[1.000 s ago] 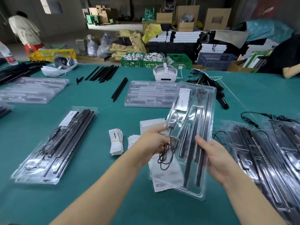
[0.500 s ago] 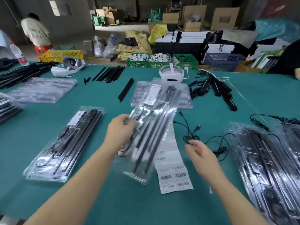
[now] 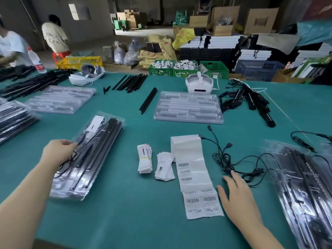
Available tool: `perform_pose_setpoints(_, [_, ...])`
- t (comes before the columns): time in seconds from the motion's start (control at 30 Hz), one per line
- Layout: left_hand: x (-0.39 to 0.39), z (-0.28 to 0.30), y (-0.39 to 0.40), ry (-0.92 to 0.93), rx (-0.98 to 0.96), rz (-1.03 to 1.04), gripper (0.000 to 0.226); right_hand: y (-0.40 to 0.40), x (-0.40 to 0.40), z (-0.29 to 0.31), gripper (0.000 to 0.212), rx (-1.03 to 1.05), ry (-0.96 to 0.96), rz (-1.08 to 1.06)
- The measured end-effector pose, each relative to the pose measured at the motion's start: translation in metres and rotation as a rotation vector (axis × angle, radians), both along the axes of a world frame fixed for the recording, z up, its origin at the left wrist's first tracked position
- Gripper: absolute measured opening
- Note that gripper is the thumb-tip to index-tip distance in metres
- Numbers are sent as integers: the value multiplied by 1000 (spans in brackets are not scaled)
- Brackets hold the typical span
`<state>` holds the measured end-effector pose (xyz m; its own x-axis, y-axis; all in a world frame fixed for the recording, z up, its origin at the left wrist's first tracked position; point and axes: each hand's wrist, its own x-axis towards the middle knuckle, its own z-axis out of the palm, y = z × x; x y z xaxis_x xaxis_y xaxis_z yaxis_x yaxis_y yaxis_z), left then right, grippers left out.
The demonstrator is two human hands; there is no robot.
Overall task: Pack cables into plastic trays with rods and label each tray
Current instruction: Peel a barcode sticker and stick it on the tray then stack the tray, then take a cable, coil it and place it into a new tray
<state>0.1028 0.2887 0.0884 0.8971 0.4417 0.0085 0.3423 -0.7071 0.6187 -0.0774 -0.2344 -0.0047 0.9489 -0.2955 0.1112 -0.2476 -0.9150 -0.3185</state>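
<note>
We see a matt teal cloth table cover [image 3: 125,212]. At centre left lies a glossy clear plastic tray [image 3: 86,159] of smooth black rods [image 3: 100,150]. At centre lies a white paper label strip [image 3: 194,177] beside thin matt black cables [image 3: 233,162].

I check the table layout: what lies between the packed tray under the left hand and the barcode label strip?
In the head view, two small stacks of paper cards lie between the packed tray and the label strip.

Packed tray [image 3: 86,159] now down on left stack w/ left hand [image 3: 57,153]; right hand [image 3: 239,198] nearer cables [image 3: 226,162].
</note>
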Motion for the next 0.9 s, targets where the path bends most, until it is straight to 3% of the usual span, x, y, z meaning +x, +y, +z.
perform_pose_setpoints(0.2, [5,-12,2,180,322,49,41,-1,0,-2,50,2,-6,8])
perform_pose_setpoints(0.5, [15,-18,0,129,357,25,34,-2,-2,-2,51,14,7,3])
perform_pose_setpoints(0.7, [14,-12,-9,187,495,15,49,-1,-1,-1,52,20,25,4])
perform_pose_setpoints(0.8, [12,-3,-36,52,637,9,41,0,-1,0,51,13,20,5])
perform_pose_setpoints(0.9, [9,5,-88,-141,516,-186,36,1,-1,3,50,13,17,11])
